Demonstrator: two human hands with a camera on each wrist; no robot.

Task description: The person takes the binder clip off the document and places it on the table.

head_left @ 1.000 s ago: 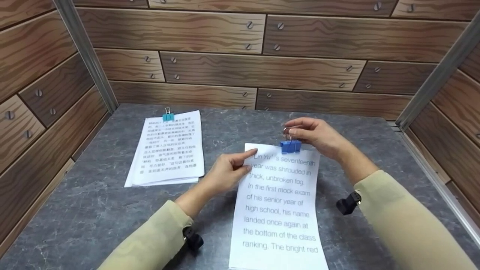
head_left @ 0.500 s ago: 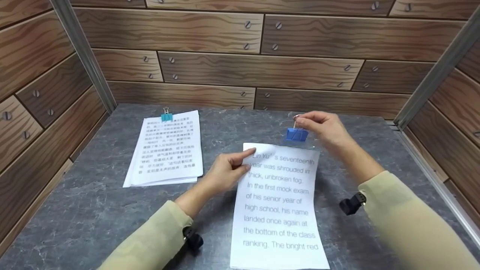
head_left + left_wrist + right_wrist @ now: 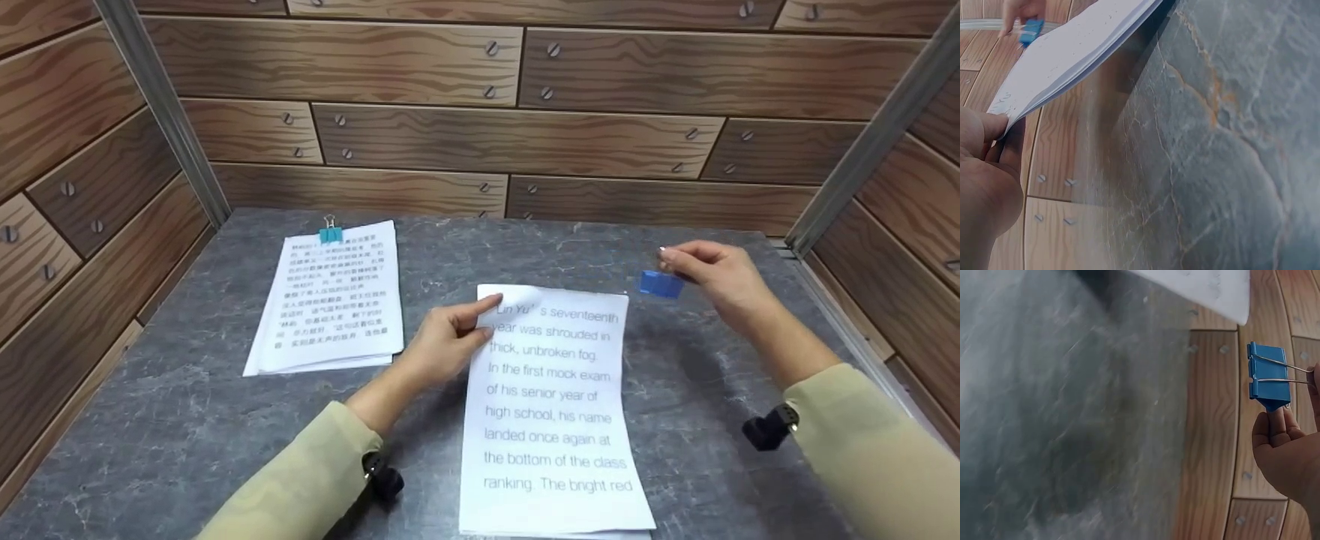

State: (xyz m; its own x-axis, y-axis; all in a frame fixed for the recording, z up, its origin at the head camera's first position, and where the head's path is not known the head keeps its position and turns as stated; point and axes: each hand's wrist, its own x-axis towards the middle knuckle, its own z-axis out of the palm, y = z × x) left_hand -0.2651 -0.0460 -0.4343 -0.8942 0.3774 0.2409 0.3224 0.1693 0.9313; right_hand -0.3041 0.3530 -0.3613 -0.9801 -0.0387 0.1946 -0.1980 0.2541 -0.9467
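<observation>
My left hand [image 3: 442, 341] pinches the upper left edge of a stack of white sheets [image 3: 551, 420] printed with large English text. In the left wrist view the thumb lies on top of the stack [image 3: 1078, 53] and the fingers are under it; that end is raised off the table. My right hand [image 3: 724, 281] holds a blue binder clip [image 3: 660, 284] by its wire handles, to the right of the stack's top corner and apart from the paper. The right wrist view shows the clip [image 3: 1271, 374] with its two wire handles running to the fingertips.
Left of the hands, a second stack of sheets [image 3: 337, 300] with Chinese text lies on the dark marbled table [image 3: 187, 427], a teal binder clip [image 3: 331, 235] on its top edge. Wood-patterned walls [image 3: 420, 135] enclose the back and sides.
The blue binder clip has come off the top edge of the English sheets, rising and then moving right with my right hand. My left hand keeps its pinch on the stack.
</observation>
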